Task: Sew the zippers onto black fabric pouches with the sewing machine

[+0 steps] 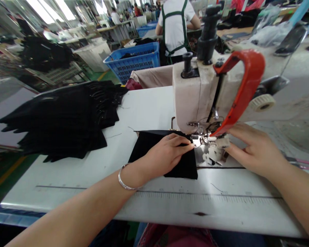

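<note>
A flat black fabric piece (181, 168) lies on the sewing machine's bed, its right edge beside the presser foot (197, 141). My left hand (163, 154) rests on this cloth, fingers held together and pressed down, the fingertips close to the foot. At the other side of the needle area is my right hand (254, 147). Its thumb and forefinger close around a small pale block (223, 142) by the foot; the fingertips are partly hidden behind the red curved lever (247, 82), so exactly what they grip is unclear.
A stack of black fabric pieces (67, 120) lies on the left of the white table (144, 109). The sewing machine head (190, 96) rises in front. Pink-handled scissors (305, 164) lie at right. Beyond are a blue crate (136, 58) and a seated person (175, 27).
</note>
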The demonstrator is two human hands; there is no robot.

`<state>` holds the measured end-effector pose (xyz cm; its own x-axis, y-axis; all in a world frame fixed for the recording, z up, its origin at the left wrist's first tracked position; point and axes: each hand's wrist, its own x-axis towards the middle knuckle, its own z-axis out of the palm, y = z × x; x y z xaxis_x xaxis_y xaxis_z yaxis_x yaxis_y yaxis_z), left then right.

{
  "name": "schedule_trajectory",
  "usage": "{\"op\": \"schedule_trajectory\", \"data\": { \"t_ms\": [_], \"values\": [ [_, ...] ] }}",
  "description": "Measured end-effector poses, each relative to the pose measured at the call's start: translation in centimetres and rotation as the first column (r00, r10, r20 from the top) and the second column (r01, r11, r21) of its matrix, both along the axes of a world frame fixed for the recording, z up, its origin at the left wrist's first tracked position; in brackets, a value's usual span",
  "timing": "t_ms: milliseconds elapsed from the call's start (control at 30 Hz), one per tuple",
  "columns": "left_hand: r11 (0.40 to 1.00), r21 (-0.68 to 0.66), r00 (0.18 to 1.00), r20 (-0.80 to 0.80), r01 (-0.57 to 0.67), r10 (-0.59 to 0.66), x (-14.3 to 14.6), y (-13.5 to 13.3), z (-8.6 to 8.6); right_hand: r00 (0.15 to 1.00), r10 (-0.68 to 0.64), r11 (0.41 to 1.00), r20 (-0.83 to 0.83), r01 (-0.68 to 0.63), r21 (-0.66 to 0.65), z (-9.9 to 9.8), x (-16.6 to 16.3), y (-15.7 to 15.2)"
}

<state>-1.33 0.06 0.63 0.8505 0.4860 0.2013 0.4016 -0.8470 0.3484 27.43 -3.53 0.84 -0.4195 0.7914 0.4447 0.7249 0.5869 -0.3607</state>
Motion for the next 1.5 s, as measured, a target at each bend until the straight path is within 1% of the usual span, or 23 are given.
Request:
{"op": "schedule_trajectory", "data": {
  "t_ms": [67,133,200,267,300,333,400,467,500,567,600,667,733,800,867,967,1067,1133,1167,1233,1333,1433,1500],
  "values": [
    [1.000,0.004,1.000,0.002,0.006,-0.006,0.0,0.1,0.0,0.997,0.077,0.996,-0.025,-0.078,-0.051,1.0,0.2,-0.3],
    [1.000,0.011,1.000,-0.003,0.010,-0.010,0.1,0.2,0.0,0.985,0.173,0.972,-0.003,-0.171,-0.161,1.6,0.7,-0.5],
    [1.000,0.017,1.000,-0.014,0.008,-0.008,0.2,0.4,0.0,0.964,0.265,0.929,0.029,-0.247,-0.275,1.7,1.1,-0.5],
    [1.000,0.027,1.000,-0.025,0.005,-0.005,0.2,0.5,0.2,0.952,0.303,0.904,0.044,-0.273,-0.328,1.2,1.1,-0.3],
    [1.000,0.029,1.000,-0.027,0.004,-0.003,0.2,0.4,0.3,0.959,0.278,0.916,0.051,-0.248,-0.316,0.8,0.9,-0.1],
    [0.999,0.032,1.000,-0.022,0.007,-0.006,0.1,0.2,0.4,0.974,0.218,0.943,0.056,-0.195,-0.271,0.3,0.5,0.1],
    [0.999,0.041,1.000,0.002,0.026,-0.026,-0.3,-0.4,0.7,0.997,0.043,0.992,0.065,-0.035,-0.125,-0.6,-0.6,0.6],
    [0.996,0.065,0.998,0.022,0.055,-0.057,-0.8,-1.4,1.0,0.994,-0.075,0.997,0.084,0.072,0.042,-1.1,-1.6,0.7],
    [0.994,0.084,0.997,0.016,0.070,-0.072,-0.9,-1.8,1.1,0.991,-0.080,0.992,0.104,0.069,0.106,-1.2,-2.1,0.5],
    [0.989,0.121,0.996,-0.018,0.087,-0.085,-1.0,-2.6,1.4,0.988,0.016,0.988,0.152,-0.039,0.151,-0.9,-2.6,-0.2],
    [0.987,0.134,0.996,-0.034,0.090,-0.086,-1.0,-2.9,1.6,0.981,0.098,0.983,0.166,-0.121,0.136,-0.6,-2.8,-0.6],
    [0.986,0.138,0.995,-0.044,0.090,-0.085,-0.8,-3.0,2.0,0.950,0.270,0.959,0.156,-0.280,0.045,-0.3,-3.1,-1.5],
    [0.992,0.097,0.997,-0.027,0.079,-0.077,-0.6,-3.0,2.3,0.918,0.378,0.926,0.118,-0.373,-0.058,-0.2,-3.3,-2.2],
    [0.997,0.031,0.998,-0.004,0.064,-0.063,-0.6,-2.9,2.4,0.911,0.406,0.910,0.072,-0.396,-0.123,-0.4,-3.6,-2.4],
    [0.999,-0.009,0.999,0.022,0.042,-0.042,-0.6,-3.0,2.3,0.915,0.401,0.906,0.034,-0.391,-0.160,-0.6,-3.7,-2.4],
    [0.999,-0.030,0.996,0.083,-0.011,0.014,-0.7,-3.2,1.9,0.923,0.385,0.916,0.016,-0.380,-0.130,-0.9,-3.9,-2.4],
    [0.988,-0.088,0.972,0.188,-0.127,0.142,-0.6,-3.1,1.7,0.920,0.387,0.920,0.056,-0.381,-0.091,-1.0,-3.9,-2.5],
    [0.979,-0.110,0.950,0.242,-0.173,0.196,-0.5,-3.0,1.6,0.909,0.411,0.909,0.065,-0.402,-0.111,-0.9,-4.0,-2.6],
    [0.979,-0.107,0.948,0.252,-0.172,0.195,-0.4,-3.0,1.6,0.908,0.416,0.905,0.055,-0.407,-0.125,-0.8,-4.1,-2.6],
    [0.988,-0.067,0.959,0.240,-0.138,0.150,-0.3,-3.1,1.4,0.914,0.404,0.908,0.032,-0.397,-0.136,-0.7,-4.2,-2.7],
    [0.995,0.062,0.982,0.178,-0.083,0.070,0.0,-3.5,1.0,0.918,0.395,0.913,0.044,-0.387,-0.127,-0.6,-4.4,-2.9],
    [0.982,0.185,0.995,0.093,-0.038,0.021,0.4,-3.7,0.7,0.900,0.428,0.902,0.076,-0.421,-0.092,-0.8,-4.4,-3.1],
    [0.974,0.228,0.999,0.031,-0.018,0.012,0.7,-3.7,0.5,0.886,0.457,0.889,0.079,-0.453,-0.061,-1.0,-4.5,-3.3]
  ]
}}
